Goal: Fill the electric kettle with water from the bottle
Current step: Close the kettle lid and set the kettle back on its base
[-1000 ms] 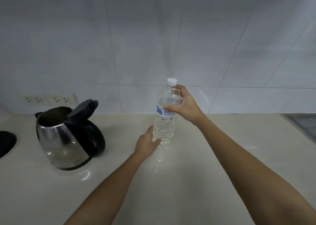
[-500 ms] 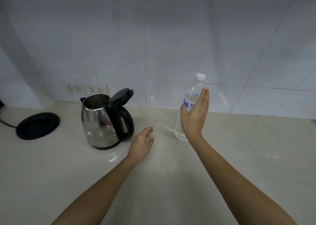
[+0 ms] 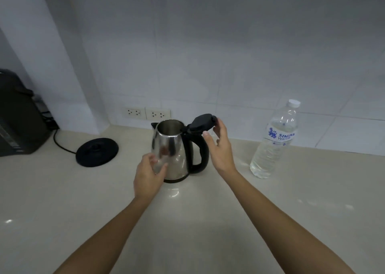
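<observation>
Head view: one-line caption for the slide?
Both hands at the open kettle: left hand on its steel body, right hand at the raised lid; capped bottle stands untouched.

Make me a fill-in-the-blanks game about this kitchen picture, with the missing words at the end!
1. The hinged black lid of the shiny steel kettle is ____.
2. The clear plastic water bottle wears a ____ cap.
3. The round black kettle base lies to the ____ of the kettle.
4. The left hand and right hand reach around the ____.

Missing words: open; white; left; kettle
</observation>
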